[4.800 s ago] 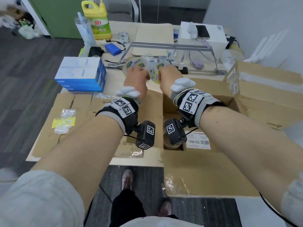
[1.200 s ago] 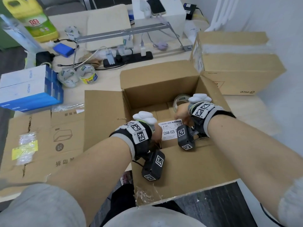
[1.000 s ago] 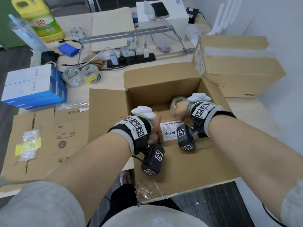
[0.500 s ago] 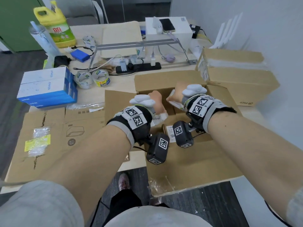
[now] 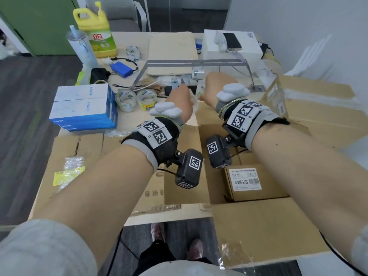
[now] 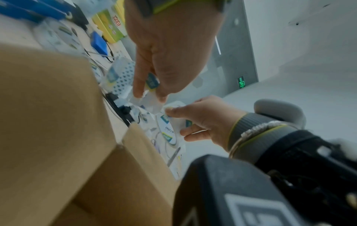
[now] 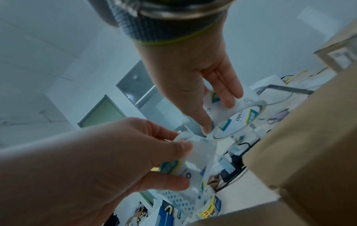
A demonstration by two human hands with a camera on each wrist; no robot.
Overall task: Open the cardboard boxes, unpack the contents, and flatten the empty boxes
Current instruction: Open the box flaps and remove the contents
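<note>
Cluttered desk, flattened cardboard (image 5: pixel 83 156) spread along its near left — and both hands are up over the far flap of the open cardboard box (image 5: pixel 264 232). Right hand (image 5: pixel 214 86) pinches a wrapped roll of clear tape (image 7: pixel 239 120), thumb under, fingers on its rim; left hand (image 5: pixel 180 101) pinches the loose plastic wrapper (image 7: pixel 195 151) trailing from it. My read: tug too hard and the thin film tears, or the roll slips and drops onto the cables beyond the box. One small brown carton (image 5: pixel 253 182) sits in the box, label reading "12V4A-5525". Far left, two unwrapped tape rolls (image 5: pixel 135 99) beside blue-and-white boxes (image 5: pixel 83 106) marked "ANKER". The held roll's core seems to read "deli", blurred. Yellow detergent jug (image 5: pixel 95 30) far left; its label is unreadable.
</note>
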